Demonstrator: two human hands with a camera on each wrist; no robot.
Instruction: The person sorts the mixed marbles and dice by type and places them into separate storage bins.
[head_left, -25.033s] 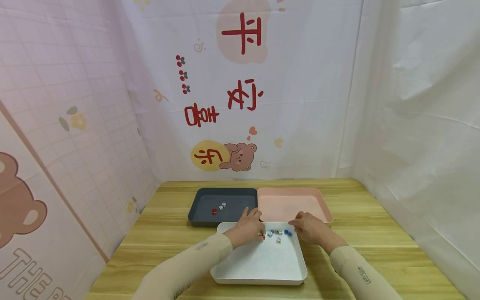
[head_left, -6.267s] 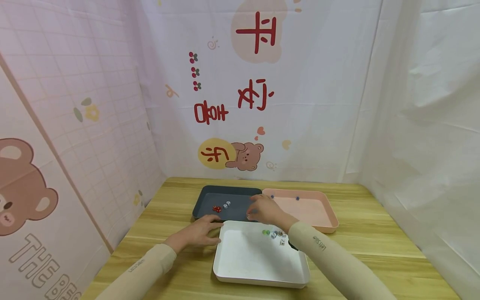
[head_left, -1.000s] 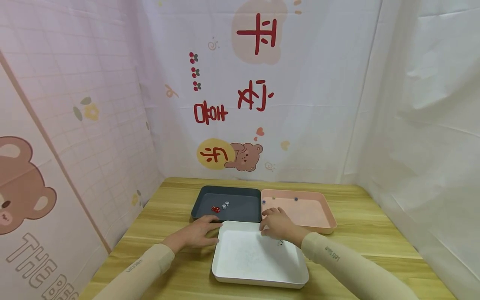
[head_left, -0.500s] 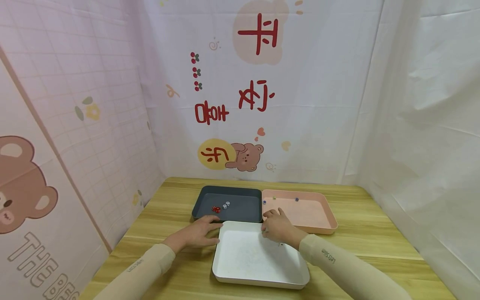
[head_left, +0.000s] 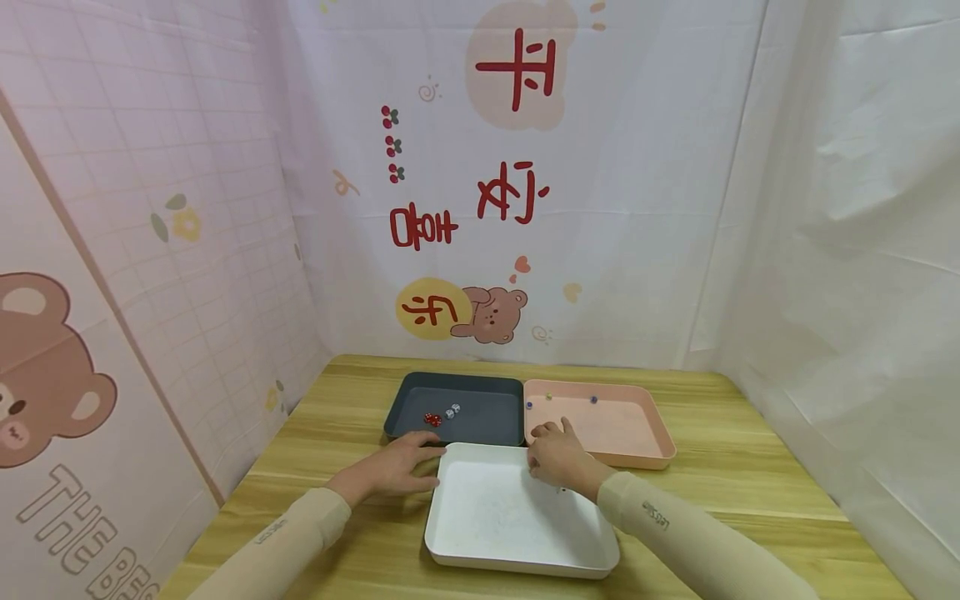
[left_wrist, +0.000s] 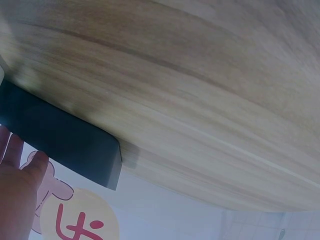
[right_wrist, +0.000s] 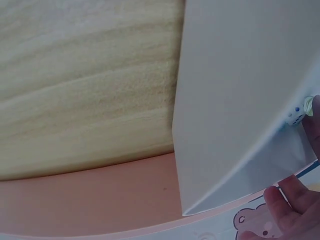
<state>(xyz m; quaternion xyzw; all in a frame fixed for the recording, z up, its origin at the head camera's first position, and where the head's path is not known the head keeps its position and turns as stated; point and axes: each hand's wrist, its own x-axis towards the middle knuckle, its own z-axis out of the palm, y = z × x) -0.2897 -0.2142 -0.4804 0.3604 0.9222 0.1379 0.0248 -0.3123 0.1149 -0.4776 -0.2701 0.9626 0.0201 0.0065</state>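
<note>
My right hand [head_left: 562, 458] reaches down over the far right part of the white tray [head_left: 517, 561], fingers bent toward its floor. In the right wrist view a fingertip [right_wrist: 314, 120] sits right at a small greenish die [right_wrist: 308, 106]. Beside that lies a white die [right_wrist: 295, 116] with blue dots. The right hand covers most of the dice there from the head view, and I cannot tell if it pinches one. My left hand [head_left: 397, 467], fingers spread, rests at the white tray's left rim, near the dark tray [head_left: 487, 408].
Red dice [head_left: 432, 420] and white dice [head_left: 452, 411] lie in the dark tray. The pink tray [head_left: 622, 425] beside it bears two small blue pieces [head_left: 593, 400] and a yellowish one [head_left: 548, 397]. Both trays stand behind the white one on the wooden table [head_left: 720, 467].
Compared with 6.3 seconds ago, a yellowish piece lies in the pink tray. Over the last second my right hand has lowered and shifted slightly right in the white tray. The left hand has stayed put.
</note>
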